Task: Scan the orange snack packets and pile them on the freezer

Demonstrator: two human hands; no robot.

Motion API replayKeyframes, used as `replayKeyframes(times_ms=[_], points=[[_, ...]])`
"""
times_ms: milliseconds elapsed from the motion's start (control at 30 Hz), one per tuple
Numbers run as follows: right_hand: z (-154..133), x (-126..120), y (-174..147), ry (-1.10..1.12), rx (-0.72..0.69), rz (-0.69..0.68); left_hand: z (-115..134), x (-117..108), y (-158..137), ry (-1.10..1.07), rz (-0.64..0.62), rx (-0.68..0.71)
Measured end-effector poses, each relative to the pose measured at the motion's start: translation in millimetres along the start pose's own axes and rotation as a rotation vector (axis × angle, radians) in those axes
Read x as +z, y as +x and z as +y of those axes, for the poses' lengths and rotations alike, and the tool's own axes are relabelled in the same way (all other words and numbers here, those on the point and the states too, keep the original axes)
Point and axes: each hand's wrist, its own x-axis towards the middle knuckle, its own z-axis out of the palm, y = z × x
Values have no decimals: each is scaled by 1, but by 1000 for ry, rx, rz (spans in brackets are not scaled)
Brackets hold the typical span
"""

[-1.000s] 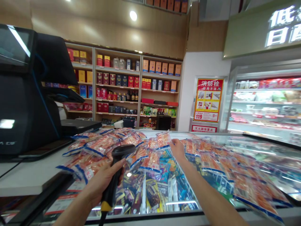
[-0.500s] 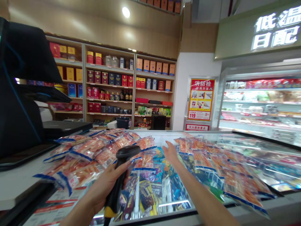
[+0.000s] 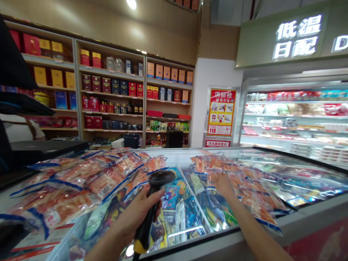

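My left hand point(image 3: 138, 210) is wrapped round the grip of a black and yellow barcode scanner point(image 3: 148, 217), its head pointing up and forward. Beyond the scanner, on the freezer's glass lid, lies a left heap of clear, blue-edged food packets point(image 3: 81, 170) with pinkish-orange contents. My right hand point(image 3: 223, 184) reaches over a second heap of the same packets point(image 3: 252, 188) on the right. It overlaps the near-left packets there; its fingers are blurred, and I cannot tell whether they grip one.
Through the glass of the chest freezer point(image 3: 174, 237) show colourful bags and white wire dividers. A dark checkout machine point(image 3: 16, 72) stands at the left. Behind are shelves of boxes and bottles point(image 3: 112, 87), a red fire-hydrant poster point(image 3: 221, 112) and a lit chiller point(image 3: 296, 116).
My right hand has gone from the gap between the heaps to the right-hand packets. The scanner stays in my left hand. The view has turned slightly right.
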Motion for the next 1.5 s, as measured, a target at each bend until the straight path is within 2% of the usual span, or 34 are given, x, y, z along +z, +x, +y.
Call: replayKeyframes(times_ms=[67, 167, 233, 300, 333, 400, 500, 567, 700, 867, 1067, 1167, 1267, 1500], points=[[-3, 2, 0, -50, -43, 5, 0, 1, -2, 10, -11, -3], [0, 3, 1, -73, 22, 19, 0, -1, -5, -12, -8, 2], [7, 4, 1, -62, 75, -69, 0, -5, -6, -21, -16, -3], [12, 6, 2, -14, 63, -174, -1, -8, -6, -16, -34, -11], [14, 7, 2, 37, 55, -182, -1, -10, -6, -11, -45, -12], [11, 8, 1, 185, 65, -87, -1, -12, -8, -2, -66, -15], [-4, 9, 1, 379, 107, 142, 0, -13, -14, -4, -88, -19], [-17, 8, 2, 442, 82, 210, 3, -12, -19, -9, -93, -19], [-38, 7, 2, 468, 43, 245, 7, -12, -25, -4, -92, -21], [-50, 6, -3, 475, 22, 248, 5, -12, -27, 27, -78, 5], [-53, 5, -6, 499, 19, 224, 1, -19, -22, 60, -183, -3], [-57, 2, -4, 510, 6, 232, 4, -22, -20, 46, -140, 21], [-65, -1, -1, 548, -8, 234, 8, -31, -19, 33, -43, 35], [-114, -1, 3, 672, -111, 193, 9, -78, -18, 66, 143, 74]])
